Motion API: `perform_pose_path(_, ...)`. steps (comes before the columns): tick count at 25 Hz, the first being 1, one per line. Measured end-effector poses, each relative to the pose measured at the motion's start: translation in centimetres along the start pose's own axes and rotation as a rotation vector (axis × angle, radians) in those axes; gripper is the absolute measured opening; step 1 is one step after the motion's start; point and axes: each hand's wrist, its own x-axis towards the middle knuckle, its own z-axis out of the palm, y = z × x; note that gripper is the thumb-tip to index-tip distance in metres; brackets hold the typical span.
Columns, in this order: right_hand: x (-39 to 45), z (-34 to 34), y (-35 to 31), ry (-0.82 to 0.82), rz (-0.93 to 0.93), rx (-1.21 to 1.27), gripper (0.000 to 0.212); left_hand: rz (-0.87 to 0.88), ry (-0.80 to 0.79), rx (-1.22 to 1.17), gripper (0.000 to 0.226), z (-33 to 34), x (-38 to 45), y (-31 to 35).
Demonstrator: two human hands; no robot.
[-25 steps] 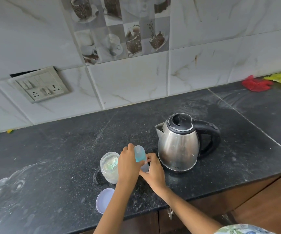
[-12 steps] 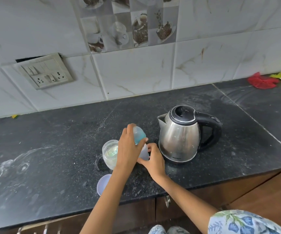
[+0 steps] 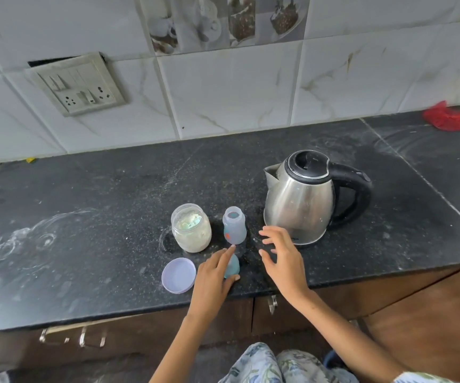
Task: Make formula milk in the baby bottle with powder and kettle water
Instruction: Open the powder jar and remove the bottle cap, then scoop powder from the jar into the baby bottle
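Baby bottle [image 3: 234, 229] upright at centre frame on the dark bench [image 3: 99, 244], long axis vertical, open mouth pointing up toward the camera, cap off. Standing between the powder jar [image 3: 191, 228] just to its left and the steel kettle [image 3: 300, 200] to its right, apart from both. Jar open too, pale powder inside with a greenish scoop lying in it; round lilac lid [image 3: 178, 275] flat on the bench below the jar, near the front edge. Kettle lid closed, spout aimed to the left of the frame, black handle to the right.

Left hand [image 3: 215, 277] low, just below the bottle, holding the teal bottle cap [image 3: 233, 268] between thumb and fingers, index finger stretched out up toward the bottle's base, tip very close to it; touching or not, cannot tell. Cap down at bench level, mostly hidden by the hand.

Right hand [image 3: 281, 255] hovering to the right of the bottle, in front of the kettle's base, fingers [image 3: 271, 232] spread and slightly bent, gripping nothing, clear of the bottle.

Switch and socket plate [image 3: 76, 84] on the tiled wall at upper left. Red cloth [image 3: 444, 118] at the far right edge of the bench, something yellow-green beside it. Cabinet fronts with metal handles along the bottom of the frame.
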Motion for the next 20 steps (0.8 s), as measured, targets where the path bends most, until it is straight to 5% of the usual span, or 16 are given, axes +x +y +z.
perform_pose_path(3, 0.3, 0.3, -0.7, -0.008, -0.046, 0.015, 0.038, -0.02, 0.046, 0.01, 0.07, -0.4, -0.4, 0.5)
perform_pose_path(8, 3.2, 0.5, -3.1, -0.04, -0.241, 0.023, 0.03, -0.034, 0.347, -0.085, 0.044, -3.6, 0.0, 2.0)
perform_pose_path(12, 6.1, 1.0, -4.9, -0.033, -0.278, 0.072, 0.015, -0.213, 0.574, -0.148, 0.064, -5.4, 1.4, 1.4)
perform_pose_path(16, 8.5, 1.7, -6.1, -0.086, -0.301, 0.093, 0.013, -0.496, 0.462, -0.279, 0.102, -5.8, 3.6, -0.6)
perform_pose_path(20, 9.6, 2.4, -6.6, -0.186, -0.289, 0.107, 0.011, -0.536, 0.349, -0.329, 0.11, -5.6, 4.9, -2.6)
